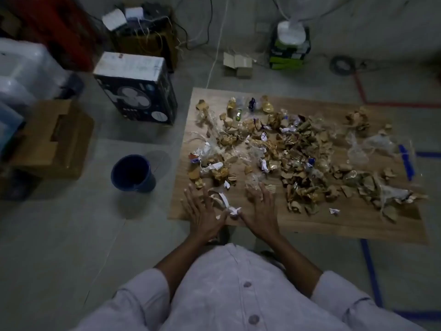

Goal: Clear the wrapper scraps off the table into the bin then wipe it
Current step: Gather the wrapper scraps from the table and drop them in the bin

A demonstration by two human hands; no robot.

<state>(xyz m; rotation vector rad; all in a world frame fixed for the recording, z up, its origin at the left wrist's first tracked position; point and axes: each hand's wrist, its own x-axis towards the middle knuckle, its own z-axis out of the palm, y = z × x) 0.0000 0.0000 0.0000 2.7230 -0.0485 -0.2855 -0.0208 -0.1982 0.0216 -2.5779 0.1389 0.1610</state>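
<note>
- Far to the left of both grips, an open cardboard box (52,137) and a printed fan carton (136,91) stand on the floor, apart from the work.
- The bin (132,173), a dark blue bucket, stands on the floor just left of the left grip and a little beyond it, beside the surface's left edge. It seems placed there so scraps travel only a short way.
- The left grip (204,213) is released, its fingers straight and spread over the near left corner, grasping nothing.
- A white paper scrap (226,204) lies between the two grips, close to both thumbs.
- The right grip (261,212) is also released, fingers straight, with the tips reaching a clear plastic piece. The two grips angle toward each other, which suggests they are about to rake loose bits together.
- The wrapper scraps (298,151), brown, gold, white and clear, lie thick ahead of and to the right of the right grip. Almost all are left to clear, so wiping looks far off.
- The wooden surface (334,225) shows a bare strip along its near edge, right of the right grip.
</note>
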